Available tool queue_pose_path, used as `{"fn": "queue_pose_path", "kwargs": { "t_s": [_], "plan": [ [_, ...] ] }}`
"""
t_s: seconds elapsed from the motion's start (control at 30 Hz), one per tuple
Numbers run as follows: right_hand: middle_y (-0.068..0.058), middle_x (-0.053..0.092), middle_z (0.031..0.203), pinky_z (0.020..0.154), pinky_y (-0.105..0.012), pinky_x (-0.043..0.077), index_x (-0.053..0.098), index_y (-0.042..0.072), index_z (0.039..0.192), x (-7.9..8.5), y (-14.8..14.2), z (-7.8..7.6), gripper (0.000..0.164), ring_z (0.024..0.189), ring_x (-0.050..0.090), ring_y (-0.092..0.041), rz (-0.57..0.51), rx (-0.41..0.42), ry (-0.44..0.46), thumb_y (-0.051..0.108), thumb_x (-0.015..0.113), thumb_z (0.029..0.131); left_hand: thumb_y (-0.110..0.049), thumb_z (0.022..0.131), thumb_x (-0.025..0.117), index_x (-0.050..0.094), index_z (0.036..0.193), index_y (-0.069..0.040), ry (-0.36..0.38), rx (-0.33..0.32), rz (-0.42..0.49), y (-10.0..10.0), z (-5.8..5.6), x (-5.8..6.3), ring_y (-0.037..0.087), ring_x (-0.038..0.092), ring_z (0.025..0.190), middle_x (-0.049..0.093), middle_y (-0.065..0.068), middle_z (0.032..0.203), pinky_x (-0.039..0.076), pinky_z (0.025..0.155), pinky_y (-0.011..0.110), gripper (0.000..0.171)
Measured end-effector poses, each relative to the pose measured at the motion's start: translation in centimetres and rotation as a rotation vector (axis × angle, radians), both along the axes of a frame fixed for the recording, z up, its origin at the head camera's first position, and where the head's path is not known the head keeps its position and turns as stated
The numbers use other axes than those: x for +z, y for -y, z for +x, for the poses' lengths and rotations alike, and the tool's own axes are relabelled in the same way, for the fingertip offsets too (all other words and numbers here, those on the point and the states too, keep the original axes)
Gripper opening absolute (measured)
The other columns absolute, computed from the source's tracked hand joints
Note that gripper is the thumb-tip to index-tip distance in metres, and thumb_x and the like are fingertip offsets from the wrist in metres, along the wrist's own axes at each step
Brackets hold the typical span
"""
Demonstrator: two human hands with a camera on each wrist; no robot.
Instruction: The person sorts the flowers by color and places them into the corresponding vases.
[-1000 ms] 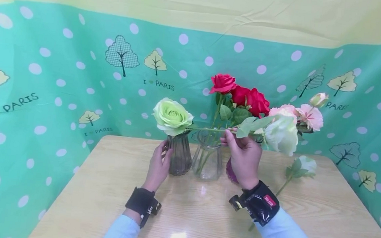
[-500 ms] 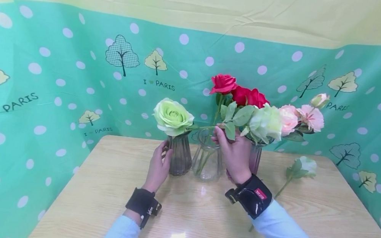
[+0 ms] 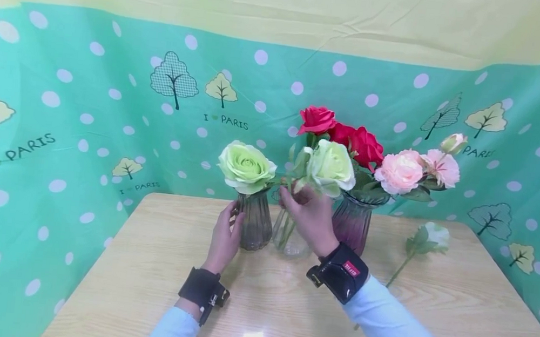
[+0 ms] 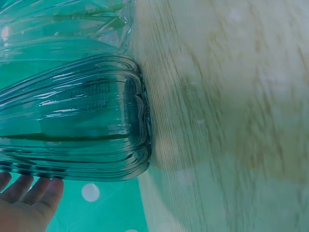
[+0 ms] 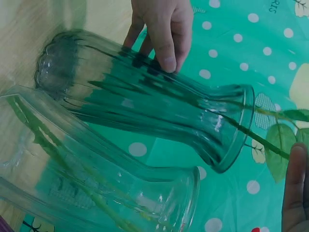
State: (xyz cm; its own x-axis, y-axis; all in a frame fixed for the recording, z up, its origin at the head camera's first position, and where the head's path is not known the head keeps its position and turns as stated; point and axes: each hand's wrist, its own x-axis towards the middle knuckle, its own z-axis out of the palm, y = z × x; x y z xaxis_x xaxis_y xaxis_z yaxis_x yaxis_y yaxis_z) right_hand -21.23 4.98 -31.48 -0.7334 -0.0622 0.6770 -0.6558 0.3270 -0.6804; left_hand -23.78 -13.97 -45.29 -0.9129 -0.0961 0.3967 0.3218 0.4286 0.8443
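Note:
My left hand (image 3: 225, 237) rests its fingertips against the left side of a grey ribbed glass vase (image 3: 255, 224). The fingers look fairly straight in the left wrist view, touching the glass (image 4: 72, 116). A light green rose (image 3: 247, 165) stands in this vase. My right hand (image 3: 311, 216) pinches the stem of a second pale green rose (image 3: 332, 166). In the right wrist view that stem (image 5: 258, 139) passes through the mouth of the grey vase (image 5: 159, 104), with a second stem beside it. The right hand partly hides a clear glass vase (image 3: 289, 241) just behind it.
Red roses (image 3: 317, 120) rise behind the right hand. A purple-tinted vase (image 3: 355, 220) stands at right, near pink flowers (image 3: 401, 171). A whitish rose (image 3: 435, 236) lies on the wooden table (image 3: 141, 286). A polka-dot cloth (image 3: 79, 172) hangs behind.
My right hand has moved left with the pale green rose, whose bloom has swung from far right to above the clear vase. My left hand stays at the grey vase.

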Motion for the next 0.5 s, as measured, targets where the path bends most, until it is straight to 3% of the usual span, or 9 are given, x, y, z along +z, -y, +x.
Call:
{"fn": "queue_pose_path", "kwargs": {
  "t_s": [0.07, 0.17, 0.33, 0.43, 0.5],
  "plan": [
    [-0.017, 0.066, 0.074, 0.055, -0.028, 0.058, 0.059, -0.005, 0.087, -0.1, 0.3, -0.1, 0.008, 0.06, 0.066, -0.024, -0.066, 0.092, -0.015, -0.002, 0.065, 0.083, -0.033, 0.1, 0.039, 0.033, 0.142, -0.004, -0.004, 0.005, -0.001, 0.0, 0.0, 0.0, 0.031, 0.043, 0.13, 0.041, 0.017, 0.142, 0.044, 0.105, 0.045, 0.052],
    [-0.02, 0.061, 0.076, 0.056, -0.032, 0.059, 0.053, -0.007, 0.099, -0.2, 0.9, -0.4, 0.02, 0.059, 0.063, -0.02, -0.126, 0.166, -0.009, -0.009, 0.063, 0.081, -0.033, 0.1, 0.039, 0.034, 0.142, -0.004, -0.02, 0.009, -0.009, 0.0, -0.1, -0.1, 0.031, 0.043, 0.13, 0.041, 0.017, 0.142, 0.045, 0.104, 0.045, 0.052],
    [-0.017, 0.062, 0.072, 0.053, -0.025, 0.057, 0.056, -0.005, 0.095, -0.6, 1.8, -0.9, 0.014, 0.055, 0.062, -0.015, -0.02, 0.061, -0.039, -0.007, 0.063, 0.082, -0.034, 0.1, 0.039, 0.034, 0.142, -0.004, -0.03, 0.01, -0.018, 0.1, -0.3, -0.3, 0.032, 0.043, 0.13, 0.041, 0.017, 0.142, 0.045, 0.103, 0.047, 0.051],
    [-0.015, 0.066, 0.077, 0.062, -0.029, 0.057, 0.058, -0.003, 0.096, -0.6, 2.1, -0.9, 0.015, 0.065, 0.065, -0.021, 0.057, -0.02, -0.028, -0.002, 0.063, 0.082, -0.032, 0.1, 0.04, 0.035, 0.141, -0.005, -0.028, 0.015, -0.023, 0.1, -0.3, -0.4, 0.031, 0.044, 0.13, 0.042, 0.017, 0.142, 0.046, 0.103, 0.046, 0.05],
    [-0.015, 0.066, 0.085, 0.07, -0.032, 0.058, 0.057, -0.002, 0.101, -0.7, 2.3, -0.9, 0.02, 0.073, 0.066, -0.024, 0.078, -0.018, -0.016, -0.002, 0.063, 0.082, -0.029, 0.1, 0.041, 0.035, 0.141, -0.005, -0.024, 0.018, -0.025, 0.1, -0.3, -0.3, 0.031, 0.045, 0.129, 0.042, 0.016, 0.142, 0.046, 0.102, 0.044, 0.048]
  ]
}}
